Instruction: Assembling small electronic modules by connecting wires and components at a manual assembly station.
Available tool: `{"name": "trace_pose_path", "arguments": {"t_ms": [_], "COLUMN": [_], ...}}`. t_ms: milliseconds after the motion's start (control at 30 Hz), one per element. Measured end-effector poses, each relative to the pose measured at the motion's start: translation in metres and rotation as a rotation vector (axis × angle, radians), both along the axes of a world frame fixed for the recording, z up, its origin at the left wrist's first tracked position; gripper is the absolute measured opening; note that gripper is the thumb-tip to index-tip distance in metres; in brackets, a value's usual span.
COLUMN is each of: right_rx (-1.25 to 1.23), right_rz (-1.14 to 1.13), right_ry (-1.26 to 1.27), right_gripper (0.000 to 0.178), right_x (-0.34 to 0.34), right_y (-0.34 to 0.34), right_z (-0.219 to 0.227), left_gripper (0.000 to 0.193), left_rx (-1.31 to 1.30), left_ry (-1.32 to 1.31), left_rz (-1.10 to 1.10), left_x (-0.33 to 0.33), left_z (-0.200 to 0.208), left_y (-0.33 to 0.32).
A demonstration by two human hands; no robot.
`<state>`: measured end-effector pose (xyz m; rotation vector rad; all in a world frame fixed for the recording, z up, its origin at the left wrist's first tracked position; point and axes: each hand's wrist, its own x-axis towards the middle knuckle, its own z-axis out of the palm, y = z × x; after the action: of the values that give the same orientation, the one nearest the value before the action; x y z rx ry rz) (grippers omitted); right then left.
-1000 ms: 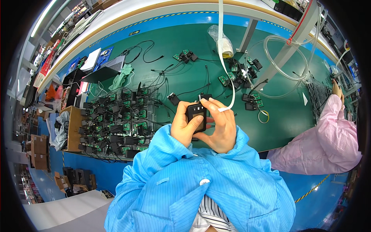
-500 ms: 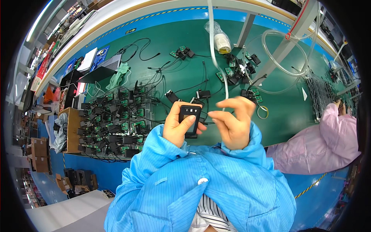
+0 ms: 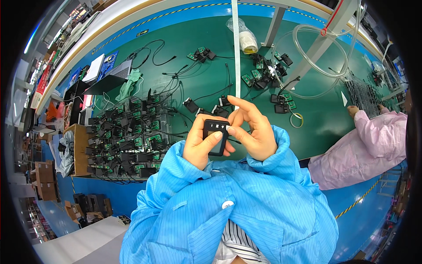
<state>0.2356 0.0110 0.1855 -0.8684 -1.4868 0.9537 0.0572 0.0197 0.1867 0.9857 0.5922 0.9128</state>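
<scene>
My left hand (image 3: pixel 201 143) grips a small black handheld device (image 3: pixel 216 141) with a row of buttons and a small screen, thumb across its front. My right hand (image 3: pixel 257 134) is bent around the device's upper right corner, thumb tip against that edge. Its index finger stretches up and left while the other fingers curl in; anything pinched there is hidden. From above, a white tube (image 3: pixel 237 57) runs straight down to my right fingers, where its lower end disappears. Black modules with cables (image 3: pixel 191 105) lie on the green table just beyond my hands.
Rows of black modules with green circuit boards (image 3: pixel 138 143) fill the left table. More boards (image 3: pixel 263 75) lie ahead beside a plastic-wrapped roll (image 3: pixel 249 42). A clear coiled hose (image 3: pixel 303 61) hangs by a post. To the right, a person in pink (image 3: pixel 365 149) works at a rack.
My right hand has moved left onto the device's edge. The white tube, curved before, now hangs straight and further left. The neighbour's arm has shifted. My left hand keeps its hold.
</scene>
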Motion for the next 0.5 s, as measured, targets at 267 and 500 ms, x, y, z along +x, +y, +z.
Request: {"name": "trace_pose_path", "arguments": {"t_ms": [267, 500], "right_rx": [-0.041, 0.136], "right_rz": [-0.075, -0.123], "right_ry": [-0.136, -0.566], "right_gripper": [0.043, 0.029], "right_x": [-0.004, 0.013], "right_y": [-0.006, -0.004], "right_z": [0.01, 0.015], "left_gripper": [0.026, 0.021], "left_rx": [0.06, -0.14], "left_ry": [0.078, 0.127], "left_rz": [0.05, 0.109], "left_x": [0.001, -0.002], "left_z": [0.004, -0.005], "left_y": [0.002, 0.01]}}
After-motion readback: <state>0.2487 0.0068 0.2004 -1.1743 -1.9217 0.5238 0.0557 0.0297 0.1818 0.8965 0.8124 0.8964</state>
